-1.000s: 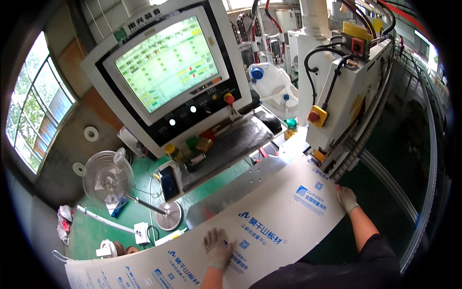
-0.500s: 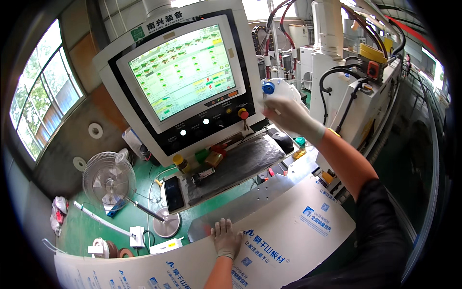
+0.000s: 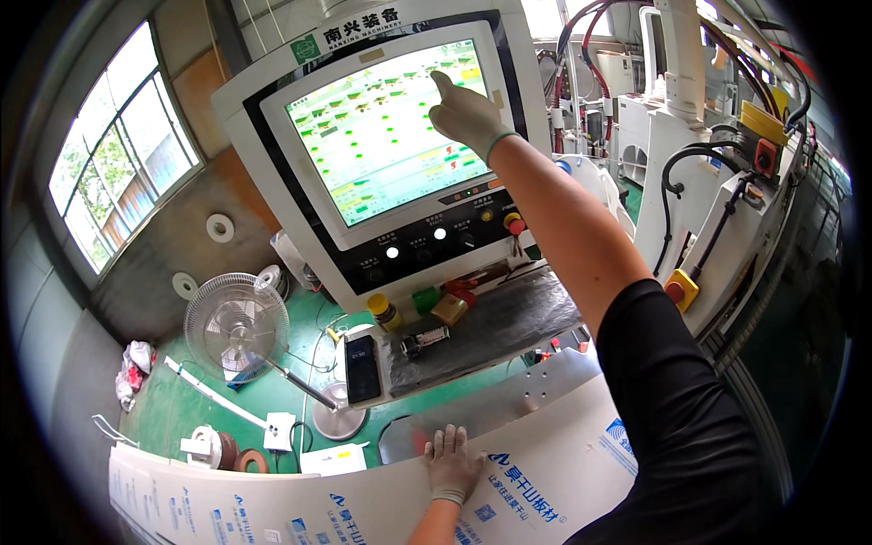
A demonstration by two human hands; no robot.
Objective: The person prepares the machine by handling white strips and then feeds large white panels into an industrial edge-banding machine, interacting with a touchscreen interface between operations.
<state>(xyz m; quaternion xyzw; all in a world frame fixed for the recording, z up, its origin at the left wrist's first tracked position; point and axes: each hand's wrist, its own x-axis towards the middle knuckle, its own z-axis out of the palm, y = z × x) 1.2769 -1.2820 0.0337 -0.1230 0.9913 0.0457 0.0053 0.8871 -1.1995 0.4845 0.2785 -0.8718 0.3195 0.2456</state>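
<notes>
Gloved in white, my right hand (image 3: 468, 116) is raised to the upper right of a lit touchscreen (image 3: 363, 154). One finger is stretched to the glass, another digit stands apart below it, and the hand holds nothing; the remaining fingers are mostly hidden. The screen, showing rows of green icons, sits in a grey and black control panel (image 3: 341, 272). My left hand (image 3: 455, 463), gloved too, rests flat with fingers a little spread on a large pale board (image 3: 381, 486) with blue print.
Below the panel, a dark-topped shelf (image 3: 500, 318) carries a black phone (image 3: 362, 370), a yellow-capped bottle (image 3: 382, 311) and small items. A standing fan (image 3: 238, 331) is at left. A red emergency-stop button (image 3: 514, 224) is below my right forearm. White machinery (image 3: 677, 182) stands right.
My right hand has moved up and left from beside the panel to the screen. My left hand stays flat on the board. The view has shifted, so the scene sits farther right.
</notes>
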